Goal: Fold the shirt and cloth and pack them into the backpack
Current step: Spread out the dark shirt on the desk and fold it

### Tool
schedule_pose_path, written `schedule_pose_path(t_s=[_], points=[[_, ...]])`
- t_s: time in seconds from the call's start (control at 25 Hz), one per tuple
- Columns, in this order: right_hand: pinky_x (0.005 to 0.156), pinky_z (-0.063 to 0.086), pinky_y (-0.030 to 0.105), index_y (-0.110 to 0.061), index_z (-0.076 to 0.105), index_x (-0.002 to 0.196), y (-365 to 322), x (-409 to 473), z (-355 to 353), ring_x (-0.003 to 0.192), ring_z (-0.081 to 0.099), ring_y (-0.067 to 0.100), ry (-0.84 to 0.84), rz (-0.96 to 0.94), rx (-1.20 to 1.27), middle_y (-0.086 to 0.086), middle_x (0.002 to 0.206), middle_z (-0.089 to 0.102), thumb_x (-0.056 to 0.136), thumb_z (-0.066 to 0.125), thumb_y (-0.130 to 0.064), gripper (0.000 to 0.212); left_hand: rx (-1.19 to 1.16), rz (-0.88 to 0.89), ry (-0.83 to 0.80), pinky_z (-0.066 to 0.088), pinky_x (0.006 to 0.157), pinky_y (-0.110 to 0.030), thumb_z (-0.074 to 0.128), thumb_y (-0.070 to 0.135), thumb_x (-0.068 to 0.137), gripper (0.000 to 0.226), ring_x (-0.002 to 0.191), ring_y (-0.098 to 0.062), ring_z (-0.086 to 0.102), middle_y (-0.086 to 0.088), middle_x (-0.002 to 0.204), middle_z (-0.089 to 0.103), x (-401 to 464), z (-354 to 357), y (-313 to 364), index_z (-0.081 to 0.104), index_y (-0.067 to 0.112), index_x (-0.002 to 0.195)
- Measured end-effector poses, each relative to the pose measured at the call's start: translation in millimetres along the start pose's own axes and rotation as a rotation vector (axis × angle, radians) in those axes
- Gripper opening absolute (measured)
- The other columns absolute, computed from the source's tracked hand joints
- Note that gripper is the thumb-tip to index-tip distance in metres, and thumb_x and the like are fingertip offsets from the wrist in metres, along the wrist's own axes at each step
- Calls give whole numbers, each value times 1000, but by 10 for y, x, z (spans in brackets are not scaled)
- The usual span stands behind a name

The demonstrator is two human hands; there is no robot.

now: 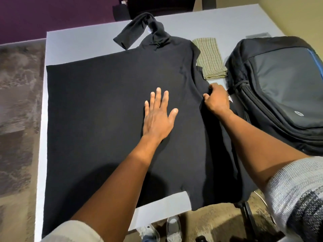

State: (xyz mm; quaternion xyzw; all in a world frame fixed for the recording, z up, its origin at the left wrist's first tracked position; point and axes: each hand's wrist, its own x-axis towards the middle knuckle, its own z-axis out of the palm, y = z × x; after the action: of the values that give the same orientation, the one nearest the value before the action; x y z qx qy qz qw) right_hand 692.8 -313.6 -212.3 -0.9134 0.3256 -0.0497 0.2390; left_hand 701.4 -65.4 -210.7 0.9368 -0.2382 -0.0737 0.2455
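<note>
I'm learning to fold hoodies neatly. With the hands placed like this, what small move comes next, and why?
Probably draw the right hand leftward, carrying the pinched right edge of the black shirt over its middle. The left hand lies flat there, pinning the cloth as a fold line, and that side is already bunched.

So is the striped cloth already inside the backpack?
No, the striped cloth lies folded on the table, between the black shirt and the backpack.
</note>
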Motion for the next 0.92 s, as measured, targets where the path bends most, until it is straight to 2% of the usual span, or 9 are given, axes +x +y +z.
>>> schedule_pose_path(t_s=[0.16, 0.24, 0.32, 0.4, 0.52, 0.68, 0.76, 0.84, 0.92], points=[[86, 43, 40, -15, 59, 113, -23, 139, 1, 108, 56, 35, 1, -65, -19, 10, 116, 60, 93, 59, -32, 27, 39, 98, -128, -2, 125, -48, 35, 52, 103, 71, 155, -24, -10, -3, 168, -10, 524, 261, 182, 6, 23, 161], [77, 40, 39, -15, 59, 96, -37, 247, 21, 100, 57, 37, 23, -52, 1, 11, 107, 63, 96, 50, -32, 19, 128, 114, -209, -5, 124, -52, 31, 56, 103, 71, 154, -25, -13, -3, 168, -12, 660, 413, 204, 3, 25, 161], [72, 38, 37, -13, 52, 83, -50, 352, 28, 91, 55, 38, 37, -1, 26, 12, 99, 62, 94, 45, -24, 17, 270, 119, -215, -8, 123, -54, 23, 60, 102, 71, 153, -26, -16, -5, 168, -13, 703, 541, 180, 0, 26, 161], [74, 41, 37, -14, 55, 89, -52, 415, 44, 95, 58, 37, 12, 11, 1, 11, 103, 62, 91, 56, -27, 13, 342, 126, -160, -7, 123, -54, 17, 62, 101, 72, 153, -27, -16, -5, 168, -12, 685, 612, 154, 0, 26, 161], [78, 41, 36, -15, 58, 101, -59, 438, 64, 103, 59, 35, -74, 25, -67, 12, 111, 63, 89, 69, -33, 24, 365, 138, -114, -5, 123, -54, 14, 63, 100, 72, 154, -27, -14, -5, 168, -11, 671, 640, 142, 1, 26, 161], [84, 47, 41, -7, 58, 103, 51, 570, -113, 106, 59, 43, -24, 90, -112, 21, 114, 62, 93, 59, -25, 20, 351, 139, -100, -3, 123, -54, 16, 63, 99, 73, 154, -27, -12, -5, 168, -9, 661, 647, 140, 2, 26, 161], [81, 46, 42, -7, 56, 103, 64, 585, -162, 104, 58, 44, 27, 116, -85, 21, 114, 60, 93, 55, -19, 16, 340, 139, -105, -3, 124, -54, 17, 63, 99, 73, 154, -27, -12, -5, 168, -8, 666, 655, 133, 3, 26, 161], [75, 40, 41, -7, 53, 106, -17, 526, -148, 100, 56, 41, 113, 132, -31, 18, 116, 55, 91, 48, -9, 16, 341, 140, -101, -3, 124, -54, 17, 64, 99, 74, 154, -27, -12, -5, 168, -8, 672, 649, 138, 3, 26, 161], [73, 39, 42, -7, 52, 110, -134, 404, -123, 100, 55, 40, 243, 51, -24, 16, 118, 51, 88, 48, -5, 22, 345, 139, -100, -3, 124, -54, 17, 64, 99, 74, 154, -27, -12, -5, 168, -9, 678, 649, 143, 2, 26, 161]])
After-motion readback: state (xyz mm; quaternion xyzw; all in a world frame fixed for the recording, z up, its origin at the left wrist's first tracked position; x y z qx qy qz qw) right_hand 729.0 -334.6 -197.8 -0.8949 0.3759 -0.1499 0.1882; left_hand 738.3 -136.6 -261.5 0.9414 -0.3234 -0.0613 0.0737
